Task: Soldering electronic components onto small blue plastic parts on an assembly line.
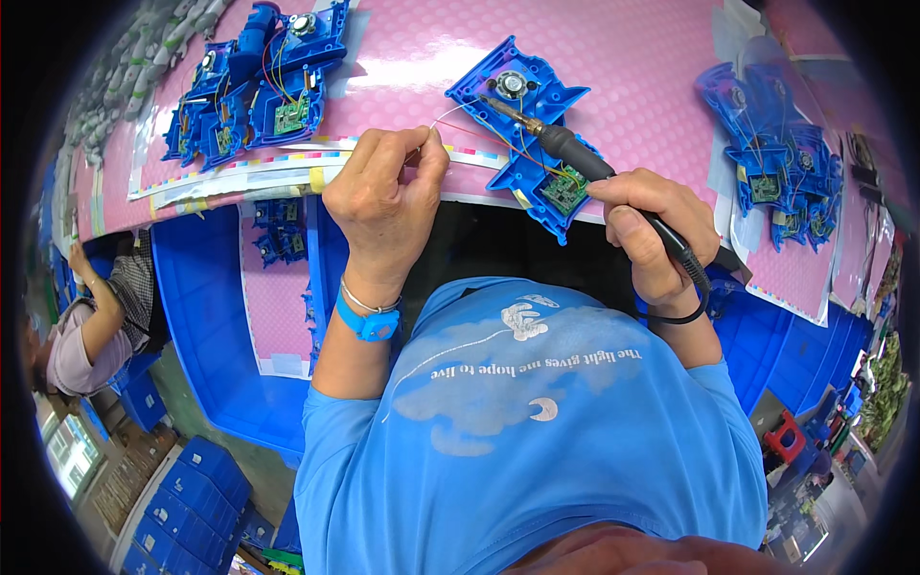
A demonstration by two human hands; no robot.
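Note:
A blue plastic shell half (pixel 551 94) lies on the pink table in front of me. Inside it are a round speaker (pixel 511 84) and a green circuit board (pixel 565 192), linked by thin coloured wires. My right hand (pixel 661 225) grips a soldering iron (pixel 573 151) by its black handle, and the metal tip reaches into the shell beside the speaker. Left of the shell, my left hand (pixel 388 187) pinches a thin whitish wire (pixel 450 111) between thumb and forefinger. That wire runs toward the iron's tip; whether they touch is too small to tell.
More blue shells with boards and speakers (pixel 303 26) stand at the left of the pink table (pixel 402 57). Others (pixel 765 187) lie at the right. Grey parts (pixel 144 62) are piled far left. Blue bins (pixel 206 316) sit below the table edge. Another person (pixel 91 335) is at left.

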